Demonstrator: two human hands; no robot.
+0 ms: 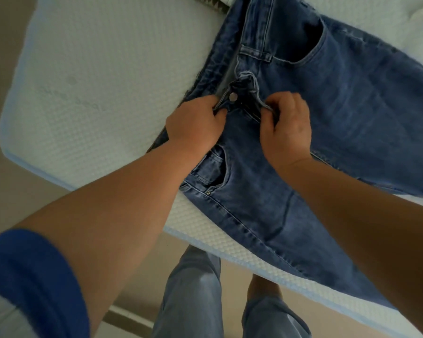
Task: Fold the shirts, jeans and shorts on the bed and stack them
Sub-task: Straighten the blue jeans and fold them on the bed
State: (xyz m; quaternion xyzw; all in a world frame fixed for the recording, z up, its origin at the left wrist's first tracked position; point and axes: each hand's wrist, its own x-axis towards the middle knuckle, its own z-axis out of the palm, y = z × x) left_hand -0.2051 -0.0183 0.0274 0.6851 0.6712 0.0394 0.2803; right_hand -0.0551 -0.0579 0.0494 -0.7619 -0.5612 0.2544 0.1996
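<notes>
Blue denim jeans lie front-up on the white textured mattress, left hand pinching the button side, right hand pinching the open fly flap, so uneven pulling may wrinkle the waistband.

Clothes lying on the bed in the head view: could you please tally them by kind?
Jeans: 1, gripped at the open waistband by the left hand and right hand
Shirts: 0 visible
Shorts: 0 visible
Total: 1
</notes>
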